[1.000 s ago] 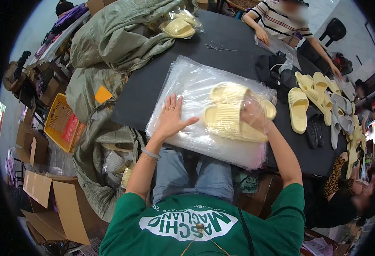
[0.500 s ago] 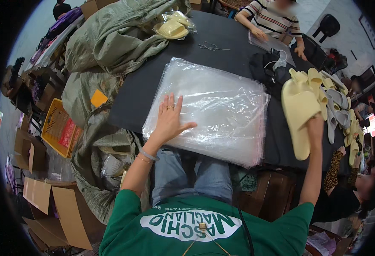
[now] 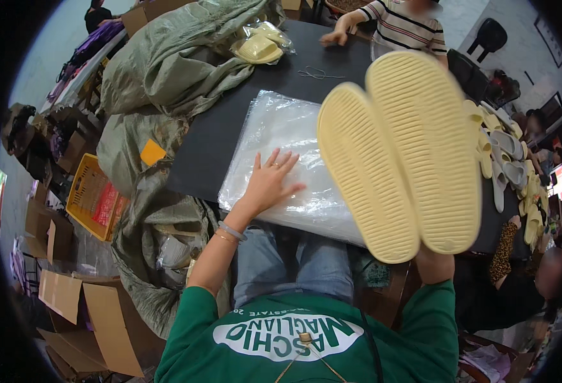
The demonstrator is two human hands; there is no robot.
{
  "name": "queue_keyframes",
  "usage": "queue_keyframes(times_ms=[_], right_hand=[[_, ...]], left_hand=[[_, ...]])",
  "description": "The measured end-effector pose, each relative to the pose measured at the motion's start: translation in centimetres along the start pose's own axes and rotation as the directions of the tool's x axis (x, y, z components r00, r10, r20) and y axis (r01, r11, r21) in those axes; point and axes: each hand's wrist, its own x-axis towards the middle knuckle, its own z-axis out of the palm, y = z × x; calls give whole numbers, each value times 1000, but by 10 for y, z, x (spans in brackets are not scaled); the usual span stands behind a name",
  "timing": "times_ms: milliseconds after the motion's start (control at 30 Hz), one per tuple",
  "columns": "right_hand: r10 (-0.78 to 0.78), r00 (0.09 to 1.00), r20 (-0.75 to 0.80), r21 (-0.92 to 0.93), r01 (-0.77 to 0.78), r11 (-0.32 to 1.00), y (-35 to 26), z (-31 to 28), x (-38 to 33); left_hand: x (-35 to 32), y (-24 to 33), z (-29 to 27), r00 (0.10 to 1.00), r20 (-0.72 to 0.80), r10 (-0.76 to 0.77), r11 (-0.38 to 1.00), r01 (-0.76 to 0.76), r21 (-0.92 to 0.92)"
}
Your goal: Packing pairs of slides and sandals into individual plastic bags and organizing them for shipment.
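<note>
A pair of pale yellow slides (image 3: pixel 421 153) is held up at the right, their ribbed soles turned to view. Behind them my right hand (image 3: pixel 433 263) carries the pair; its fingers are hidden and only the wrist part shows below the heels. My left hand (image 3: pixel 271 184) lies with fingers spread on a stack of clear plastic bags (image 3: pixel 249 150), which sits on the dark table in front of me. The slides cover the right part of that stack.
More yellow and grey slides (image 3: pixel 508 150) are heaped along the table's right side. Bagged yellow slides (image 3: pixel 260 46) lie by a large grey-green woven sack (image 3: pixel 166 57) at the far left. A thin string (image 3: pixel 319 73) lies near the back. Across the table sits a person in stripes (image 3: pixel 405 29).
My right hand has lifted the yellow slides from the right side and swung them inward with soles showing. My left hand stays on the bags. The person opposite has reached an arm leftward.
</note>
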Motion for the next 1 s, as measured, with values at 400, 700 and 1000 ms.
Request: queue_keyframes(times_ms=[400,700,1000], right_hand=[[12,1000,4,284,-13,959,-36,43,5],[35,999,0,524,-30,851,-44,49,38],[-452,753,479,-203,596,777,-16,92,20]], left_hand=[[-6,6,-12,982,153,-115,976,83,200],[99,-63,-65,905,-426,-13,983,90,163],[155,-94,-55,857,-115,-503,858,511,60]])
